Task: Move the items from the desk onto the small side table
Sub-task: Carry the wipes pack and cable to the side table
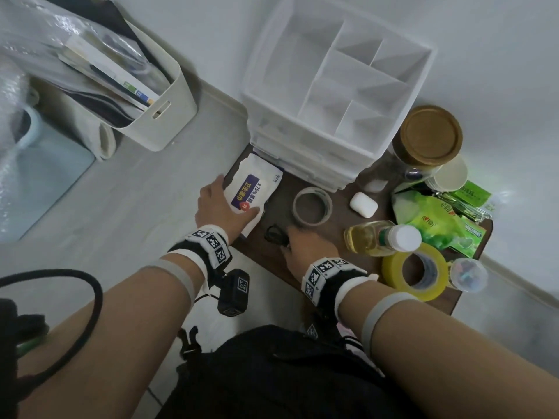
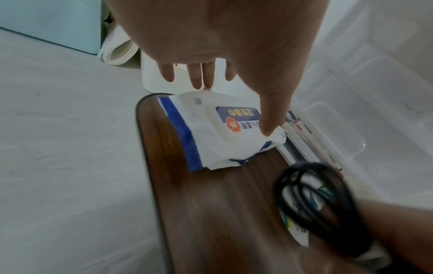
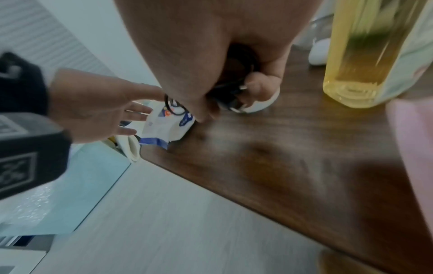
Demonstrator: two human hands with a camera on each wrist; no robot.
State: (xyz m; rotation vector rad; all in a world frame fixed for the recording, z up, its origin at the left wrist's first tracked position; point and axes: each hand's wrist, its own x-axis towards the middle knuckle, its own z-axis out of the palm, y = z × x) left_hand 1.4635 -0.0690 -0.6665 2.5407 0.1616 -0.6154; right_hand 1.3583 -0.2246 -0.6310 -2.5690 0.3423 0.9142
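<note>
The small side table (image 1: 341, 255) has a dark wood top. A white and blue wipes pack (image 1: 254, 189) lies flat at its left corner, against the drawer unit. My left hand (image 1: 217, 204) rests on the pack with straight, spread fingers (image 2: 196, 77) past its far edge, and the thumb presses its near corner (image 2: 269, 128). My right hand (image 1: 302, 243) sits just right of the pack, low over the table, fingers curled round a coiled black cable (image 1: 273, 233). The cable (image 2: 311, 200) loops out of the fist (image 3: 232, 92).
A white plastic drawer organiser (image 1: 332, 95) fills the table's back. Clear tape roll (image 1: 312, 206), white earbud case (image 1: 363, 204), oil bottle (image 1: 372, 238), yellow tape (image 1: 414, 275), green packets (image 1: 435, 219) and a brown-lidded jar (image 1: 431, 134) crowd the right. A beige bin (image 1: 157, 95) stands on the floor.
</note>
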